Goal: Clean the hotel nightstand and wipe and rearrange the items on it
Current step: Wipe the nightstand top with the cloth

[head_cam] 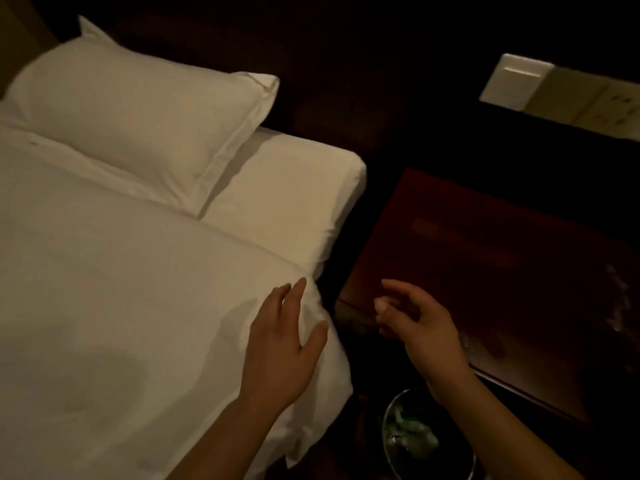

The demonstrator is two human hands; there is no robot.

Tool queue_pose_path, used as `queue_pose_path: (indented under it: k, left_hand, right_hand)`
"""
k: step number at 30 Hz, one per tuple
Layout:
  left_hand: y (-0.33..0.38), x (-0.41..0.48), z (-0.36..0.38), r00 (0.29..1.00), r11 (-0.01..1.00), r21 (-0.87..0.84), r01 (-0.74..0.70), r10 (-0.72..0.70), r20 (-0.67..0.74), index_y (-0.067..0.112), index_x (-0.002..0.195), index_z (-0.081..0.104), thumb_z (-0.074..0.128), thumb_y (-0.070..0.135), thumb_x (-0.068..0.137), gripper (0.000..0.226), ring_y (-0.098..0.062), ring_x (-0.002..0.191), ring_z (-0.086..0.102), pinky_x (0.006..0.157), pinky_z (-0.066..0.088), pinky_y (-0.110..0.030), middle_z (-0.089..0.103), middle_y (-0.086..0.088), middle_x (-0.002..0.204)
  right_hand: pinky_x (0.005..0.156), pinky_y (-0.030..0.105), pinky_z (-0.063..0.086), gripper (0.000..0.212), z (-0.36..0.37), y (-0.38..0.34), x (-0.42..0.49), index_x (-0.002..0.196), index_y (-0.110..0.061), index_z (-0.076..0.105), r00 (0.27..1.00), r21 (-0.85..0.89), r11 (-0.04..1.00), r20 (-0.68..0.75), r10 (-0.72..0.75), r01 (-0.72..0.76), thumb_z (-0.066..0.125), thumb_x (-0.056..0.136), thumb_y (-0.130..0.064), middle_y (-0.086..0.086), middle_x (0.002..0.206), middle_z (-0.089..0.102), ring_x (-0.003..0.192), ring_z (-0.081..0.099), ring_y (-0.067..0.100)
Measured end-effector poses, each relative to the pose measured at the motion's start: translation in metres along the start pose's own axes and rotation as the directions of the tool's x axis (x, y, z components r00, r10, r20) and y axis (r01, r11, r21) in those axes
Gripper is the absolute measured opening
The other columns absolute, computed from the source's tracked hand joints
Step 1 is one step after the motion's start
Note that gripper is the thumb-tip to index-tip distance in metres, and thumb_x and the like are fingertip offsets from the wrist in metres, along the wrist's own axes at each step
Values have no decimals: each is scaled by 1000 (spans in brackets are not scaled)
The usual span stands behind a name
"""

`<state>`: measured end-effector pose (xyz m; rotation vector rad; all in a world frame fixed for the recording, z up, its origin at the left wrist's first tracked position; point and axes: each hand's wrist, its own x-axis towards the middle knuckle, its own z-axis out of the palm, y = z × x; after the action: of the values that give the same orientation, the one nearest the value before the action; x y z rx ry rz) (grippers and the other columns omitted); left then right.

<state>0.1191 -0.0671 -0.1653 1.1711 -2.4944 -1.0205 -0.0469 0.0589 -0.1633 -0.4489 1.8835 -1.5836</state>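
The dark reddish wooden nightstand [485, 258] stands to the right of the bed, and I see nothing on its glossy top in this dim light. My left hand [284, 344] lies flat with straight fingers on the white duvet [138, 306] at the bed's near corner. My right hand [419, 327] hovers over the nightstand's front left corner, fingers loosely curled and holding nothing.
A white pillow [138, 112] lies at the head of the bed. A wall switch and socket panel [568, 91] sits behind the nightstand. A small bin [426, 441] with crumpled greenish waste stands on the floor between bed and nightstand.
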Motion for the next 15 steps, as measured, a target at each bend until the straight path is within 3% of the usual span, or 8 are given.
queue_pose_path:
  k: [3,6,9,15]
  left_hand:
    - [30,12,28,997,998,31,-55,53,48,29,155,30,31,65,86,78,-21,143,36,117,29,-37,37,-4,158]
    - [47,26,56,991,994,41,-98,93,91,24,153,35,40,59,88,74,-27,139,42,113,37,-49,42,-8,153]
    - [58,37,79,987,990,86,-113,101,127,21,152,39,45,54,88,72,-29,137,43,110,40,-52,43,-10,152]
    - [72,75,124,953,930,251,-269,219,210,18,147,46,32,60,82,78,-34,129,49,105,43,-50,50,-13,142]
  right_hand:
    - [74,25,60,28,-44,4,-3,112,-39,66,999,-9,1000,-31,22,-22,70,89,-25,-14,96,72,86,71,7]
    - [78,29,59,29,-82,13,-6,114,-40,65,997,-12,999,-57,43,-44,69,89,-27,-17,97,71,88,70,7]
    - [78,30,61,29,-113,24,-10,114,-38,66,992,-1,998,-111,67,-68,70,89,-23,-14,97,71,88,71,10]
    - [70,20,59,29,-164,43,-6,115,-40,64,965,20,996,-248,88,-86,69,90,-26,-17,95,70,86,71,7]
